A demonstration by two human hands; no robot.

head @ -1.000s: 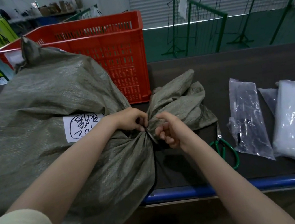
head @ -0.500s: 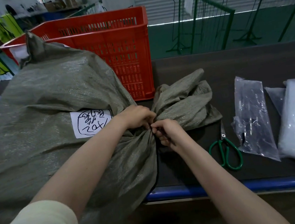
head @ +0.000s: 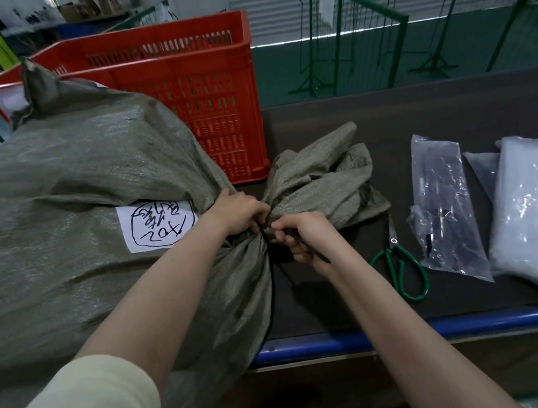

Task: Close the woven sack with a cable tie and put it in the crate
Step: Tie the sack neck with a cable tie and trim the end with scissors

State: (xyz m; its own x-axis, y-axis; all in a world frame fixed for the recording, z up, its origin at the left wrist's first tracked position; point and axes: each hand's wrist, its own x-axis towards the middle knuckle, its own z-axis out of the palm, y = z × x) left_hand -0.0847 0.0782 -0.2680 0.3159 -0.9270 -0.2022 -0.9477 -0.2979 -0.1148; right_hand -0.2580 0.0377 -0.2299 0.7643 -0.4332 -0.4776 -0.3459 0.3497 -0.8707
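While the left hand (head: 239, 213) clenches the bunched neck of the woven sack (head: 91, 228) at frame centre, the right hand (head: 303, 238) pinches the black cable tie (head: 308, 246) just beside it. Green scissors (head: 403, 271) lie to the right. Behind, touching the sack, stands the red crate (head: 195, 86).
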